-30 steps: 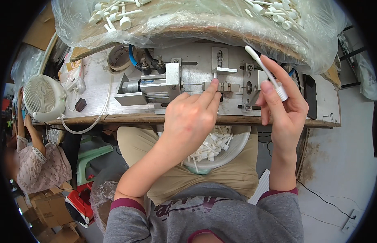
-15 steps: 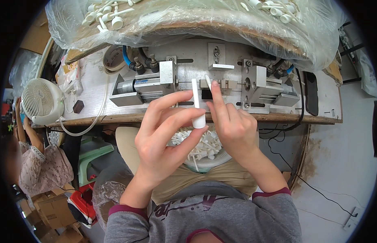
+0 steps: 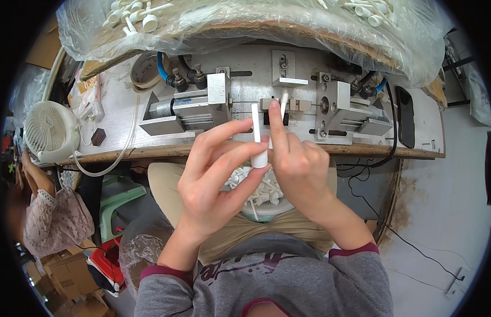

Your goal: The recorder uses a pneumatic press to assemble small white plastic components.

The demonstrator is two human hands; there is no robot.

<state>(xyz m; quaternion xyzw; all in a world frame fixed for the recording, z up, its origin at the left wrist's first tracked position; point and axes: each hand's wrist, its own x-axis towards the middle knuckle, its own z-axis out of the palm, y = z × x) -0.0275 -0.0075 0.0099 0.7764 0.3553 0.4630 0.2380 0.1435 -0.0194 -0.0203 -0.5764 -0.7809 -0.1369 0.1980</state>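
Note:
In my left hand, a white ribbed cap with a long slim stem is pinched upright between thumb and fingers, ribbed end down. My right hand is close beside it, index finger stretched forward and the other fingers curled. Behind that index finger a second white stem sticks up; its lower end is hidden by the hand. Both hands are above a bowl of white caps and stems on my lap. Beyond the fingertips lies a small metal block fixture.
Metal cylinder units stand left and right on the bench. A bracket is behind the fixture. Plastic sheeting covers a shelf holding more white caps. A fan, tape roll and phone lie around. Another person sits at left.
My right index finger has shifted slightly left. The second stem has gone from its left side to its right side. My left hand stays nearly still with its cap.

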